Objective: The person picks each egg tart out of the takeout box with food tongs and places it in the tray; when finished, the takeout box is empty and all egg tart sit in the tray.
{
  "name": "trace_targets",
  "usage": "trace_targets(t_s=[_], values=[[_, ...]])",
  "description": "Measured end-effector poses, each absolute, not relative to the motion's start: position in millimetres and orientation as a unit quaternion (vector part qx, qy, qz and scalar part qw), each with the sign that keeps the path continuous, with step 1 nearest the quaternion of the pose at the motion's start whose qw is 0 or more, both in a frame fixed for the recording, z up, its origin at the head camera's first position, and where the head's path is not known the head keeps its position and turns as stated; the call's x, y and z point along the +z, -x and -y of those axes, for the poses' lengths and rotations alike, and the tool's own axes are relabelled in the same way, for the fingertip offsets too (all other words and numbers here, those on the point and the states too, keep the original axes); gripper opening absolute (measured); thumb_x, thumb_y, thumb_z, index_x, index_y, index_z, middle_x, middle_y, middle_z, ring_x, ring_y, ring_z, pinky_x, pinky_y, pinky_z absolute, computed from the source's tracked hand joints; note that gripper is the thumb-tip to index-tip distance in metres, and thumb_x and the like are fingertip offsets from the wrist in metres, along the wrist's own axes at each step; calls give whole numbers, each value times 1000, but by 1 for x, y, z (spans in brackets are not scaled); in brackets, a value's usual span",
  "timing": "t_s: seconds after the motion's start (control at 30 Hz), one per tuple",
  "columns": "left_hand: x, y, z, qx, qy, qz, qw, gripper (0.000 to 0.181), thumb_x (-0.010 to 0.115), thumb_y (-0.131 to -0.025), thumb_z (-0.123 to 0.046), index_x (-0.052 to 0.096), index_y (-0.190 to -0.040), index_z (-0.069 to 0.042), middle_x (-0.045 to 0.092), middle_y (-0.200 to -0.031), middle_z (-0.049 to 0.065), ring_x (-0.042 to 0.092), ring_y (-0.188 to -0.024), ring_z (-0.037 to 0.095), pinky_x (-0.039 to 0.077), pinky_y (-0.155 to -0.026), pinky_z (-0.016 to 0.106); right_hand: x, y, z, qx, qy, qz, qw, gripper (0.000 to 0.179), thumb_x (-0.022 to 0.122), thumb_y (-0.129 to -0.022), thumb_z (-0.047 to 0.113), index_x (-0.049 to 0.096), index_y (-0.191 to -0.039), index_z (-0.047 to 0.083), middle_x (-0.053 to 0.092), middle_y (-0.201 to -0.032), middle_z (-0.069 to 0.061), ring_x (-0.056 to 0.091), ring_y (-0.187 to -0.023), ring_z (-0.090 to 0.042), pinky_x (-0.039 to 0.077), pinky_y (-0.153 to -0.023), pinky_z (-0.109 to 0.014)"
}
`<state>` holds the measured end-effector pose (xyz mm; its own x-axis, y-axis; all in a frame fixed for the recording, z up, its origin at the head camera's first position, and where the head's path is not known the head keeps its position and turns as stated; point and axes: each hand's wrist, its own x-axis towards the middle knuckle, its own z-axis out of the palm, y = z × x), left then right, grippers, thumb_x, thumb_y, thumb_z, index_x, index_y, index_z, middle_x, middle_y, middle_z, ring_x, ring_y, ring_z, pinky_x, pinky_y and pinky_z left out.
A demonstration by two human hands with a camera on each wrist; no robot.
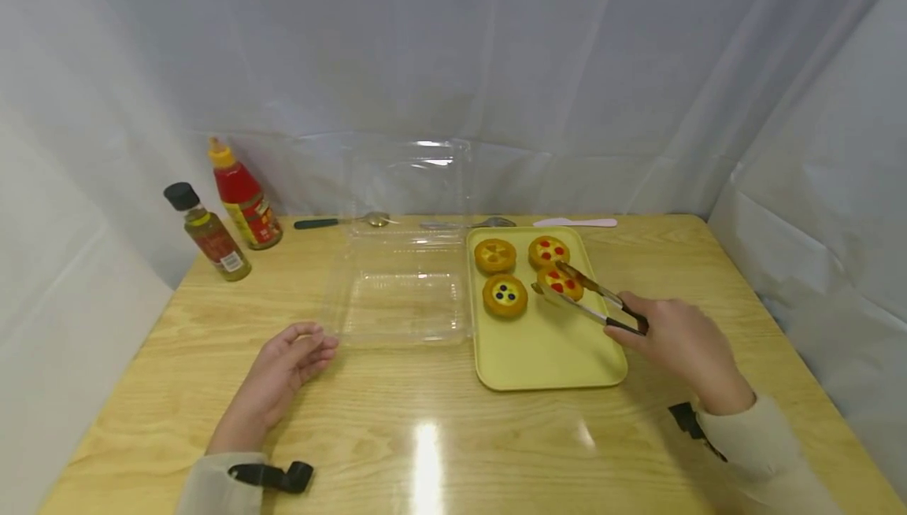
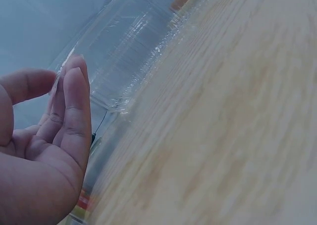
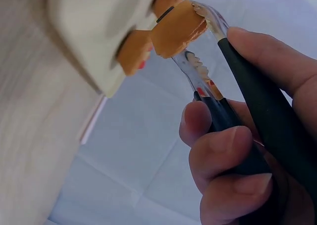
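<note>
My right hand [image 1: 680, 342] grips the black handles of metal tongs [image 3: 257, 96]. Their tips are on either side of a tart with red pieces [image 1: 560, 283], which looks raised off the yellow tray [image 1: 546, 361]. On that tray lie another red-topped tart [image 1: 549, 252], a tart with dark blue dots [image 1: 505, 296] and a plain yellow-topped tart [image 1: 494, 256]. At the front left corner of a lidded clear plastic container [image 1: 404, 338], my left hand [image 1: 286, 365] pinches the thin rim between thumb and fingers. The container stands with its lid raised at the back.
Behind the container and tray lie a green-handled spoon [image 1: 316, 224], a fork [image 1: 492, 222] and a pink knife [image 1: 575, 223]. A red sauce bottle [image 1: 248, 204] and a dark-capped bottle [image 1: 216, 243] stand at the back left. White sheeting [image 1: 453, 50] encloses the table.
</note>
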<state>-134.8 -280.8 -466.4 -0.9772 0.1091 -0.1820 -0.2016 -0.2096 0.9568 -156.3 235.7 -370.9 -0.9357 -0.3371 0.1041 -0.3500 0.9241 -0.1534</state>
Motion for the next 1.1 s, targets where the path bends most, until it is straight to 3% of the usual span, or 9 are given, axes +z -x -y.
trace_targets(t_s=[0.13,0.37,0.8,1.1], values=[[-466,134,281,779,37,-618,102,26,54,-104,-17,46,-120,2,71,-101,0,67,-94,13,55,-84,26,-380,156,-237,85,-172,981,37,40,75,-87,39,67,-114,11,36,-57,5,33,-47,-10,25,-43,-27],[-466,134,280,783,30,-613,100,20,53,-104,-14,48,-118,0,72,-101,1,68,-94,13,55,-83,26,-389,155,-238,87,-158,983,22,55,75,-87,41,65,-128,6,38,-56,4,32,-45,-11,26,-40,-28],[-467,134,279,789,27,-606,98,19,52,-104,-13,49,-118,-1,71,-101,1,67,-93,12,56,-82,25,-388,152,-238,104,-135,985,-9,62,75,-86,46,61,-134,8,46,-61,5,40,-46,-12,32,-39,-29],[-465,134,280,788,31,-605,106,21,53,-104,-15,48,-118,0,71,-101,0,67,-94,12,55,-83,25,-385,154,-243,164,-119,979,-31,70,66,-89,58,58,-135,6,48,-64,3,39,-48,-13,32,-42,-29]])
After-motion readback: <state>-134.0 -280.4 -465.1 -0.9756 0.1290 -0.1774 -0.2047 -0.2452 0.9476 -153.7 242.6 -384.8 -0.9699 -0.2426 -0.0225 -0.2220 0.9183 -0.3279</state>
